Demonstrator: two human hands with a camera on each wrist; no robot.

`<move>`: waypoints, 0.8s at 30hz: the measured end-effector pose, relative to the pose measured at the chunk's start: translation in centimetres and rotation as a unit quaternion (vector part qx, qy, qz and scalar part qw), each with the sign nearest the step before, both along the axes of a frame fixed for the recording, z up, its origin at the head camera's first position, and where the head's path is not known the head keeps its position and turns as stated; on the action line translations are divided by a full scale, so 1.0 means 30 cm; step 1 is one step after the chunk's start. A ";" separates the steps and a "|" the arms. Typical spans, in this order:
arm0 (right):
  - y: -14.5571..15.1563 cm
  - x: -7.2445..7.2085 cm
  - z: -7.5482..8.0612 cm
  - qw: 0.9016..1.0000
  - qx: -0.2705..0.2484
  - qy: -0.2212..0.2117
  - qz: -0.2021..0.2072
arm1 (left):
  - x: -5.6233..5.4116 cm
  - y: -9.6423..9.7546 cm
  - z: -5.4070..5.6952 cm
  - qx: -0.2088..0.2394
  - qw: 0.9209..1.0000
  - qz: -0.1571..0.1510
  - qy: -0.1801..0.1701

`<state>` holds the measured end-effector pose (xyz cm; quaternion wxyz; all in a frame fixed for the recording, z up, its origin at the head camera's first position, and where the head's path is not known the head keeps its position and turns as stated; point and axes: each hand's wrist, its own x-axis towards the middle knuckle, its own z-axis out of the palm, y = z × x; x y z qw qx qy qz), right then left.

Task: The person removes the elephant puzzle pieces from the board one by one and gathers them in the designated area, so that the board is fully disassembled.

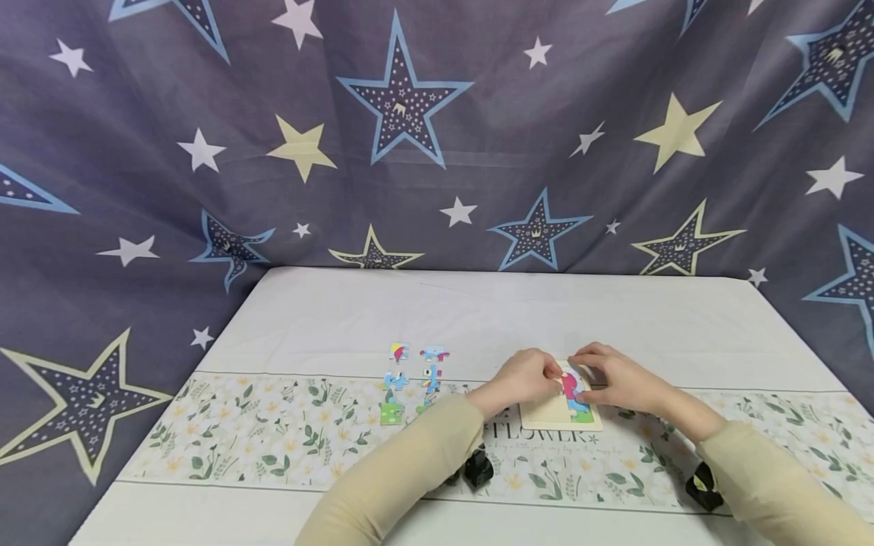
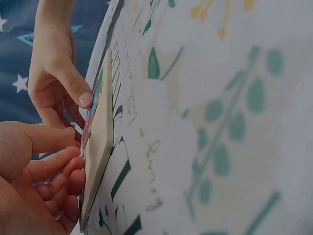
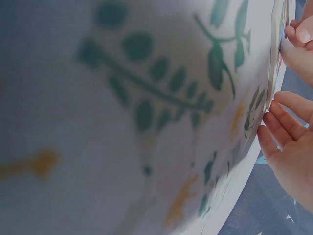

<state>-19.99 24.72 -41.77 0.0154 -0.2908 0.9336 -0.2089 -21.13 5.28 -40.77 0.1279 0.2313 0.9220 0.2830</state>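
Note:
On the table lies a pale wooden puzzle board (image 1: 544, 415), its right part filled with pink, blue and green puzzle pieces (image 1: 580, 410). My left hand (image 1: 527, 374) reaches over the board from the left. Its thumb and bent fingers pinch at the edge of a pink puzzle piece (image 1: 569, 385), largely hidden by the fingertips. From the other side comes my right hand (image 1: 620, 379), its thumb on the pieces and its fingers at the board's far edge. In the left wrist view, the board (image 2: 101, 142) is seen edge-on between both hands.
Left of the board, several loose puzzle pieces (image 1: 391, 412) lie in two columns. A floral runner (image 1: 273, 432) crosses the white tablecloth (image 1: 328, 311). Behind the table hangs a dark curtain (image 1: 471, 159) with stars. Black devices (image 1: 478, 469) sit at both wrists.

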 end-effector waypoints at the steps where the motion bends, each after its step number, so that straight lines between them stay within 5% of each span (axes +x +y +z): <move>1: 0.001 -0.001 0.000 1.000 0.001 -0.003 0.000 | -0.001 0.002 -0.003 -0.001 1.000 0.006 -0.001; 24: -0.002 0.005 0.000 1.000 -0.016 -0.002 0.008 | -0.020 0.042 -0.028 0.003 0.998 0.057 0.016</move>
